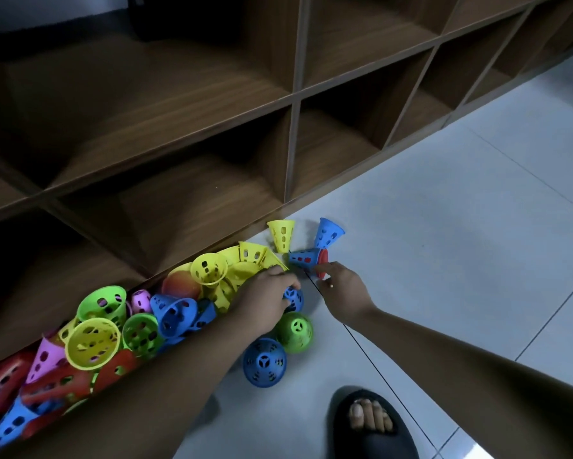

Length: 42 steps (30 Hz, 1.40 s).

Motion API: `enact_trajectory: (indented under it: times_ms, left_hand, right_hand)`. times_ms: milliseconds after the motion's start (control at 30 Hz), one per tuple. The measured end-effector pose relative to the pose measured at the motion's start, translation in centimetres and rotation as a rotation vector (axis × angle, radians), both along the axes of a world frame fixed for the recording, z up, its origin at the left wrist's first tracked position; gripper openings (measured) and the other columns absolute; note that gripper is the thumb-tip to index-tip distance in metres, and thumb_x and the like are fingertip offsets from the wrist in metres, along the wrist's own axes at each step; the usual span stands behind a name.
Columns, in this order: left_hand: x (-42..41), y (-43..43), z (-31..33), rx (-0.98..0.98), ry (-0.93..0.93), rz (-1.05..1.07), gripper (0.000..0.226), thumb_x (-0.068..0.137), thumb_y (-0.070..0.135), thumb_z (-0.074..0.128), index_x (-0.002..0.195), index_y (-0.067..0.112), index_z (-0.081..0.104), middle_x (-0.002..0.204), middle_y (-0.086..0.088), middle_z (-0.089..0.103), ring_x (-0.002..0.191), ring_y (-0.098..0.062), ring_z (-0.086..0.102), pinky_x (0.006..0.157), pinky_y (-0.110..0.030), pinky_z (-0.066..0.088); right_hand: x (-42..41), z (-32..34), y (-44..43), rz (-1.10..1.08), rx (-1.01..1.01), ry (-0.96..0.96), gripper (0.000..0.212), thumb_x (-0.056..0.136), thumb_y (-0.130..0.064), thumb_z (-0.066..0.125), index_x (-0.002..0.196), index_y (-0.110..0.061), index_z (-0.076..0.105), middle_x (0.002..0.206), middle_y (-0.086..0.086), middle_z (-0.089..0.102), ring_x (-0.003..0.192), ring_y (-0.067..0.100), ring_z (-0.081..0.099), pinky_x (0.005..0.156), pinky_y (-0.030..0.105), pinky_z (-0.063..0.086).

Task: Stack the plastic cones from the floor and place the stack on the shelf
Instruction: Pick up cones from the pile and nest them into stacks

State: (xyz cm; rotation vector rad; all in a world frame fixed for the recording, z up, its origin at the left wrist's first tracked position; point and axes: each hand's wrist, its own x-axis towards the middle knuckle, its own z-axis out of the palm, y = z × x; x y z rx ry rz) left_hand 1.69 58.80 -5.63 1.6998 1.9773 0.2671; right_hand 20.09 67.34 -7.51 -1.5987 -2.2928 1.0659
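The perforated plastic cones [93, 339], yellow, green, blue, red and pink, lie heaped on the white tile floor [444, 226] along the foot of the wooden shelf [291, 94] at left, a green cone [295, 331] standing wide-end down just right of the heap. The left hand [265, 299] curls its fingers round a small blue cone [294, 298] beside it, and just farther the right hand [341, 289] seems to pinch the rim of a red cone [323, 265] nested in a sideways blue cone [303, 260].
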Motion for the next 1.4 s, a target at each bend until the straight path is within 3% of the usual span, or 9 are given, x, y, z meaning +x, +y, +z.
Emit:
enact_trajectory:
  times_ms: [100,233,433,600,800,900,1033,1200,1400]
  left_hand:
    - [0.3,0.3,-0.9,0.019,0.006,0.021,0.035,0.092,0.024,0.078,0.122,0.040,0.068,0.125,0.014,0.059,0.107,-0.019,0.065,0.084,-0.035,0.056]
    - [0.2,0.5,-1.0,0.083,-0.039,0.048,0.032,0.089,0.026,0.082,0.119,0.031,0.072,0.117,0.012,0.061,0.100,-0.021,0.066,0.081,-0.035,0.055]
    - [-1.8,0.1,3.4,0.183,-0.146,0.046,0.028,0.088,0.028,0.084,0.114,0.029,0.074,0.107,0.016,0.061,0.083,-0.012,0.062,0.079,-0.033,0.055]
    - [-3.5,-0.9,8.8,0.228,-0.176,0.044,0.026,0.086,0.027,0.086,0.110,0.032,0.078,0.096,0.024,0.059,0.082,-0.005,0.060,0.069,-0.005,0.040]
    - [-2.0,-2.9,11.4,0.182,-0.217,-0.047,0.026,0.087,0.024,0.085,0.110,0.032,0.074,0.098,0.022,0.056,0.083,-0.003,0.060,0.074,-0.004,0.039]
    - [-0.5,-3.3,10.5,0.133,-0.174,-0.138,0.026,0.090,0.026,0.082,0.113,0.031,0.071,0.103,0.018,0.052,0.082,-0.006,0.060,0.080,-0.016,0.046]
    - [0.5,-3.4,8.5,0.055,-0.152,-0.156,0.022,0.090,0.029,0.080,0.110,0.029,0.069,0.106,0.017,0.052,0.087,-0.008,0.060,0.084,-0.032,0.054]
    - [0.5,-3.9,6.2,-0.007,-0.140,-0.146,0.027,0.082,0.034,0.088,0.097,0.028,0.066,0.095,0.016,0.053,0.082,-0.003,0.054,0.076,-0.020,0.043]
    - [-2.5,-5.2,4.7,-0.070,-0.120,-0.006,0.025,0.087,0.031,0.083,0.105,0.025,0.067,0.094,0.016,0.064,0.089,-0.008,0.064,0.085,-0.035,0.057]
  right_hand:
    - [0.9,0.7,-0.2,-0.093,0.028,0.036,0.015,0.097,-0.017,0.066,0.103,-0.027,0.076,0.101,-0.004,0.071,0.087,0.016,0.067,0.075,0.029,0.051]
    - [2.6,1.9,-1.0,-0.260,-0.056,0.177,0.016,0.089,-0.009,0.072,0.083,-0.024,0.069,0.079,-0.009,0.073,0.075,0.002,0.066,0.063,0.011,0.045]
    - [3.8,3.8,-2.8,-0.517,-0.241,0.461,0.012,0.094,-0.003,0.067,0.097,-0.014,0.062,0.083,0.004,0.079,0.079,0.019,0.075,0.073,0.031,0.052]
    - [4.6,5.6,-4.7,-0.647,-0.393,0.662,0.008,0.098,-0.005,0.069,0.102,-0.008,0.062,0.088,0.010,0.079,0.076,0.021,0.073,0.072,0.033,0.051]
    - [5.4,7.7,-5.9,-0.709,-0.596,0.883,0.007,0.100,0.000,0.064,0.107,-0.002,0.064,0.089,0.017,0.067,0.075,0.023,0.066,0.077,0.034,0.053]
    - [5.9,8.6,-6.2,-0.701,-0.676,0.967,0.008,0.100,0.001,0.063,0.106,-0.002,0.063,0.089,0.015,0.065,0.073,0.023,0.062,0.078,0.033,0.053]
    - [6.4,9.1,-6.3,-0.667,-0.664,0.981,0.007,0.100,0.002,0.061,0.104,-0.003,0.063,0.090,0.013,0.065,0.074,0.024,0.058,0.083,0.038,0.050]
    - [5.9,9.1,-6.8,-0.520,-0.761,0.947,0.009,0.101,0.003,0.059,0.104,-0.004,0.063,0.087,0.017,0.060,0.072,0.025,0.057,0.080,0.038,0.048]
    - [3.7,7.4,-6.9,-0.363,-0.766,0.734,0.014,0.102,-0.001,0.062,0.115,0.000,0.060,0.086,0.017,0.067,0.077,0.027,0.065,0.077,0.037,0.052]
